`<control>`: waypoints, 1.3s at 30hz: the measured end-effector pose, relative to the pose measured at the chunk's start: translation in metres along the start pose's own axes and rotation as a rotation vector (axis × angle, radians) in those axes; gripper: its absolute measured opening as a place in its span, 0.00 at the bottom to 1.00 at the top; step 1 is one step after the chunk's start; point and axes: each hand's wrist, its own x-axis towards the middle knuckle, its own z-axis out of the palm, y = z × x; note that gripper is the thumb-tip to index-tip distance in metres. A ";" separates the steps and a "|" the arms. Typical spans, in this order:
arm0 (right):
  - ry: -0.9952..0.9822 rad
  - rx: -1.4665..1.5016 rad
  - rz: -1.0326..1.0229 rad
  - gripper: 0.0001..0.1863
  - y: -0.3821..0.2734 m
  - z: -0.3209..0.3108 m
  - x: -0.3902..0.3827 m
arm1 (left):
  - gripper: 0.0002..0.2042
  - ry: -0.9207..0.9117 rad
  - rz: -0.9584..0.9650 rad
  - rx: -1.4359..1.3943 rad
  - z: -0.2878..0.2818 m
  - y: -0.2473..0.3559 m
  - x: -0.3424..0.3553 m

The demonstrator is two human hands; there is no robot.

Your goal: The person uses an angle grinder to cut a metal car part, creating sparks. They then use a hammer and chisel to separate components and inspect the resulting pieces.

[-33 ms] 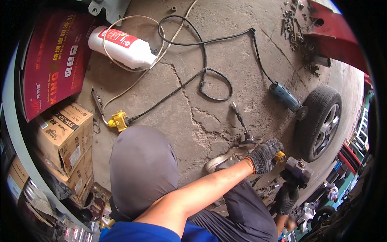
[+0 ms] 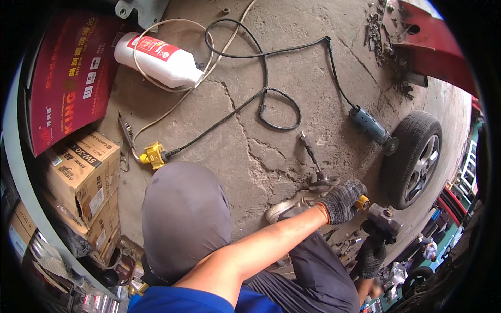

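Grey metal part (image 2: 387,219): located right of centre, above the floor (image 2: 209,130). At far left, cardboard boxes (image 2: 86,180) stand stacked, presumably to save floor space. A white bottle (image 2: 162,61) lies on its side, pale cord (image 2: 175,20) looped across it. Below, a yellow connector (image 2: 153,155) appears to join that cord to a black cable (image 2: 266,73); slack loops probably allow free reach. At centre, a dark shafted tool (image 2: 313,158) lies near my shoe (image 2: 284,209). My gloved left hand (image 2: 340,203) is closed round a yellow-ended tool (image 2: 362,202), end pointing towards the part, judged a wrap for control. Whether they touch I cannot tell. The grinder (image 2: 369,125) lies beyond, disc end just beside the wheel (image 2: 416,159). My gloved right hand (image 2: 371,259) appears clamped on the part from below, likely to steady it; shadow obscures the fingers. My hands are apart.
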 end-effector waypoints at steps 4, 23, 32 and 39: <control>-0.073 -0.242 -0.059 0.11 0.020 -0.027 0.003 | 0.21 -0.017 0.003 -0.003 0.005 -0.007 0.000; 0.213 0.092 -0.149 0.16 -0.099 -0.079 0.000 | 0.17 0.019 -0.003 0.058 0.015 -0.006 -0.005; 0.045 0.093 -0.117 0.20 -0.112 -0.036 -0.003 | 0.20 0.133 -0.019 0.018 0.020 -0.012 -0.001; -0.122 -0.162 -0.078 0.19 -0.060 -0.047 0.000 | 0.21 0.092 -0.025 0.007 0.017 -0.008 -0.004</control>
